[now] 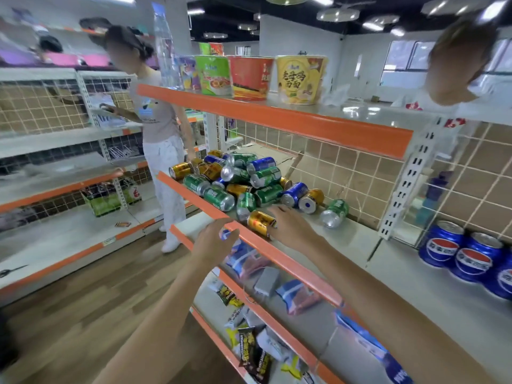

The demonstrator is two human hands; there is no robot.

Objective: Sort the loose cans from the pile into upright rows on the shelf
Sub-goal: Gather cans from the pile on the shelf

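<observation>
A pile of loose cans (238, 176), green, blue and gold, lies on its side on the middle shelf (374, 245). A gold can (260, 221) lies nearest the shelf's orange front edge. My right hand (291, 225) is over the shelf with fingers spread, its fingertips touching that gold can. My left hand (214, 239) rests at the orange edge strip (277, 254), fingers curled loosely, holding nothing. A green can (335, 213) lies apart to the right. Three blue Pepsi cans (465, 257) stand upright at the far right of the shelf.
Noodle cups (300, 80) and a water bottle (164, 51) stand on the top shelf. Snack packets (249, 259) fill the lower shelves. One person (160, 128) stands in the aisle at left, another (454, 79) behind the shelf at right. A wire mesh back panel (346, 173) closes the shelf.
</observation>
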